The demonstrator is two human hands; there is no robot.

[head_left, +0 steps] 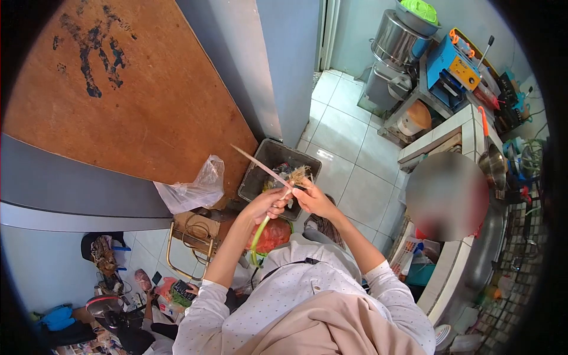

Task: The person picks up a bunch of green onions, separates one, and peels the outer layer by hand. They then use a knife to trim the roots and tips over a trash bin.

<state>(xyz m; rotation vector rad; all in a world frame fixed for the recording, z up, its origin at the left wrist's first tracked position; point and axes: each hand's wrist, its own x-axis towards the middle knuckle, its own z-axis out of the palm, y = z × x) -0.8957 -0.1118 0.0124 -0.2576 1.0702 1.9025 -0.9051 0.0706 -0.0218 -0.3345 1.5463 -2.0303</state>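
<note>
My left hand (269,204) is closed around the pale stalk of a leek (261,234). Its green end hangs down toward my waist, and dry, stringy roots (299,174) stick out above the fingers. Close beside it, my right hand (315,200) is closed at the root end. From there a long, narrow, pointed knife blade (259,164) reaches up and to the left; its handle is hidden in the fingers. Below the roots stands a dark grey bin (247,184) with scraps in it. A red plastic bag (277,234) lies under the left wrist.
A brown wooden board (160,89) with a clear plastic bag (204,183) at its edge is on the left. To the right stand a tiled counter (455,260), a metal machine (387,83) and a blue device (452,71). Another person's hand (151,294) shows at lower left.
</note>
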